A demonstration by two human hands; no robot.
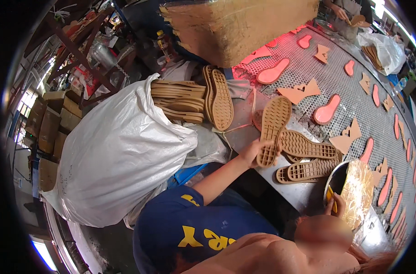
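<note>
A brown shoe sole [275,121] stands upright in my left hand [256,153], fingers wrapped round its lower end and the ridged tread showing. Just past it, several more brown soles [308,144] lie in a loose pile on the metal table edge. My right hand [338,204] is closed on a yellow handle [331,198] at the rim of a round pot [337,176], whose side is covered in shiny yellowish film. What is at the handle's other end is hidden in the pot. A blurred patch covers part of my right arm.
A honeycomb conveyor [304,82] carries pink insoles [327,109] and tan cut pieces [299,91]. On the left bulges a white sack [121,150] with stacked soles [178,98] at its mouth. A large cardboard box [244,27] stands behind. Far right, another person's hand [339,13] holds a sole.
</note>
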